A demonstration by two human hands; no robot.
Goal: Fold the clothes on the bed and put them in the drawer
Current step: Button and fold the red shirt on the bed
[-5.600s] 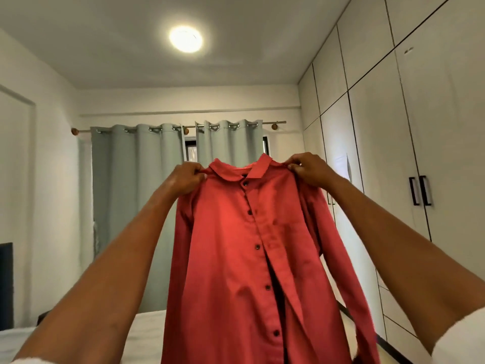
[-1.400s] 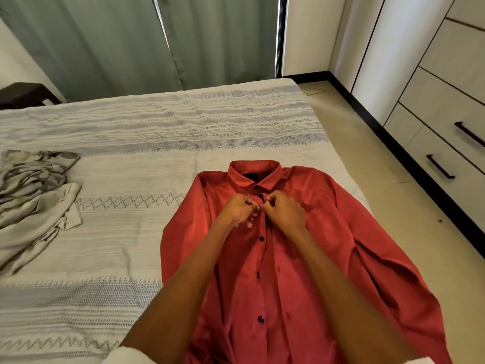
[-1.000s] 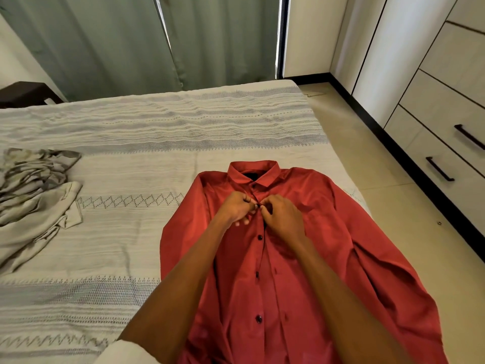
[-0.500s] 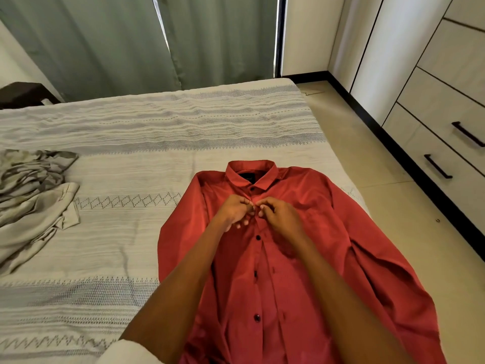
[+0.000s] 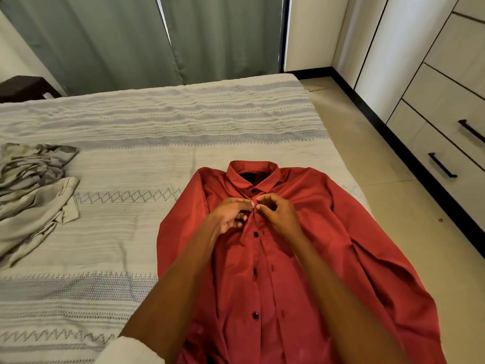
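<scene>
Soft, even indoor light fills the room, casting only faint shadows under the arms onto the shirt (image 5: 301, 258). Around the shirt the focus is fairly sharp, while the forearms below it smear with slight blur. Right of the shirt, the drawers (image 5: 446, 143) lean and bow with wide-angle distortion.

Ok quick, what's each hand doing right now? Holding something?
Left hand: grip closed, pinching the red shirt placket just below the collar.
Right hand: grip closed, pinching the same placket from the other side.
</scene>
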